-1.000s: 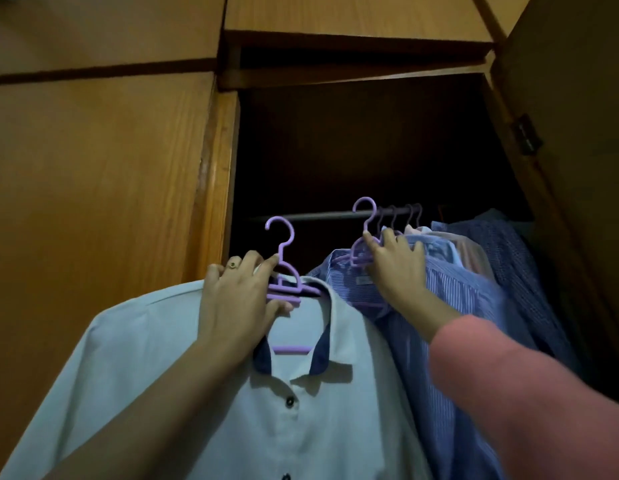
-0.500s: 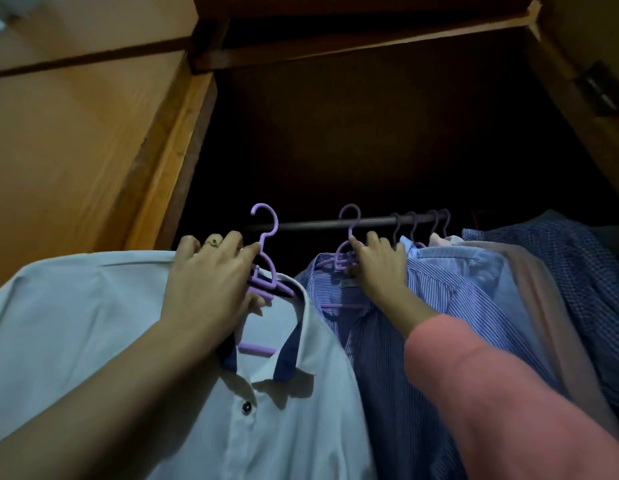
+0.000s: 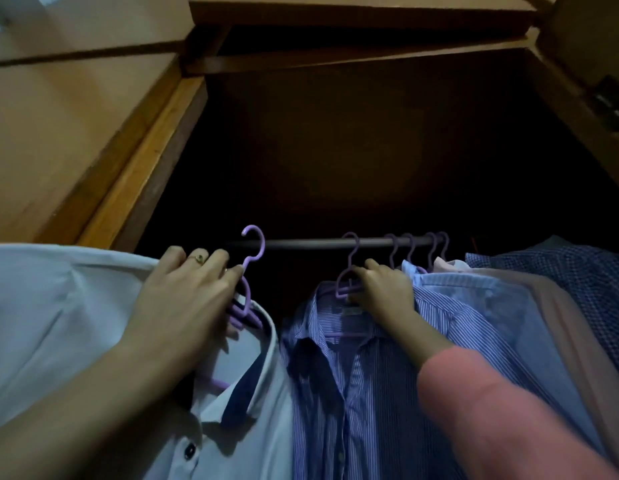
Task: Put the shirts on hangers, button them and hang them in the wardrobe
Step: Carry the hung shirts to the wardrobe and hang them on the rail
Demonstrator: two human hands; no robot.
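Observation:
My left hand (image 3: 187, 299) grips the neck of a purple hanger (image 3: 251, 258) that carries a white shirt (image 3: 58, 323) with a dark inner collar and dark buttons. The hanger's hook is level with the grey wardrobe rail (image 3: 308, 243), at its left end; whether it sits on the rail I cannot tell. My right hand (image 3: 381, 289) holds the purple hanger (image 3: 348, 271) of a blue striped shirt (image 3: 353, 393) that hangs on the rail.
Several more shirts on purple hangers hang to the right: a light blue one (image 3: 491, 306), a pink one (image 3: 571, 323) and a dark checked one (image 3: 592, 278). The wardrobe's wooden frame (image 3: 141, 161) stands at left, an open door with a hinge (image 3: 609, 102) at right.
My left hand has carried the white shirt up and forward, bringing its hook from below the rail to rail height. My right hand stays on the striped shirt's hanger.

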